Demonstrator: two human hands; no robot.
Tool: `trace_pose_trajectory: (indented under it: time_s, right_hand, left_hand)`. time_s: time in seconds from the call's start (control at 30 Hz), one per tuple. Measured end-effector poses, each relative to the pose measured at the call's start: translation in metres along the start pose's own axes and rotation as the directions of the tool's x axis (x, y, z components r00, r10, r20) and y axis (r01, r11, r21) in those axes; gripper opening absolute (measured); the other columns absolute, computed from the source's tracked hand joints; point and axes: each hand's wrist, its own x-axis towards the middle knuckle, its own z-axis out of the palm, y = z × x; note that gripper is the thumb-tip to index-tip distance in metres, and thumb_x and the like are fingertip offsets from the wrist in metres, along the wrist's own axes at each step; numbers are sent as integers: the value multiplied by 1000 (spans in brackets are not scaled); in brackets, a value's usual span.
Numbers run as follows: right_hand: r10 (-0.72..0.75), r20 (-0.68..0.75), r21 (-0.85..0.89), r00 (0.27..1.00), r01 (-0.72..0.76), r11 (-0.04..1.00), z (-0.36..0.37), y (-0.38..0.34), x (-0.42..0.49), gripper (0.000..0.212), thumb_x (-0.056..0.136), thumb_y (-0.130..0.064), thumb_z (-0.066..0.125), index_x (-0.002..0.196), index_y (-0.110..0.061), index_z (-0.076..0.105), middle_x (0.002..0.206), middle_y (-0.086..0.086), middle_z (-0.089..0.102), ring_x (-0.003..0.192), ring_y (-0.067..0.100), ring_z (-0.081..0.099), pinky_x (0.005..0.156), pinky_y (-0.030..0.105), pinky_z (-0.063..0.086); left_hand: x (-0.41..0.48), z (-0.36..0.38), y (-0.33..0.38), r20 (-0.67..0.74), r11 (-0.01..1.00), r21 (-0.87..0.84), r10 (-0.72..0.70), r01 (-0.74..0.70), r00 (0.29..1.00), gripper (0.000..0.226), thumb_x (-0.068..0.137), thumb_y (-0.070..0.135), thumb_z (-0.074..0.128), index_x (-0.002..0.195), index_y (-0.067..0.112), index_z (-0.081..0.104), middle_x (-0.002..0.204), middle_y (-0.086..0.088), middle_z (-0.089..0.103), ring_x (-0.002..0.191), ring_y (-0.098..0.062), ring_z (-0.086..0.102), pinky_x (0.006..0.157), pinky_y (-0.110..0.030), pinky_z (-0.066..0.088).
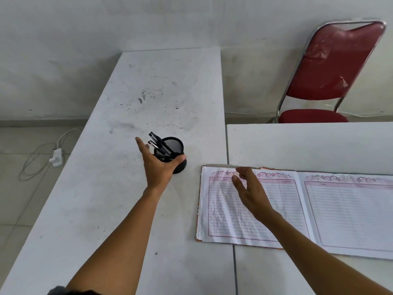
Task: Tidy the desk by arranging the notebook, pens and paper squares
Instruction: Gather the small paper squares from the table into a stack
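Note:
A black mesh pen holder (177, 145) stands on the white desk (102, 199) with a few black pens (156, 139) leaning out of it to the left. My left hand (157, 165) reaches around its near side. The thumb rests against the holder's right wall and the fingers stretch straight out past its left, not wrapped around it. An open notebook (329, 209) with pink-ruled pages lies flat to the right, across the seam between two desks. My right hand (251, 190) hovers over its left page with fingers apart and holds nothing. No paper squares are in view.
A second white desk (308, 145) adjoins on the right. A red chair (331, 67) with a chrome frame stands behind it by the wall. A white power strip with a cable (57, 155) lies on the floor at the left.

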Motion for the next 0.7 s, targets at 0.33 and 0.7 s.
trace_pose_trajectory:
  time_s: [0.33, 0.7]
  right_hand:
    - [54, -75, 29, 996, -52, 998, -37, 18, -30, 39, 94, -36, 47, 129, -19, 42, 136, 0, 50, 122, 15, 47, 91, 28, 36]
    - [190, -161, 160, 969, -164, 973, -159, 62, -125, 39, 89, -21, 60, 125, -17, 45, 117, 1, 56, 107, 14, 52, 85, 27, 39]
  left_hand:
    - [-48, 9, 14, -231, 981, 174, 130, -90, 964, 119, 64, 64, 69, 150, 14, 3, 160, -9, 10, 148, -23, 7, 119, -49, 8]
    - [-193, 92, 77, 100, 954, 162, 237, -251, 966, 94, 73, 47, 74, 146, 20, 22, 154, -3, 29, 143, -18, 24, 117, -41, 25]
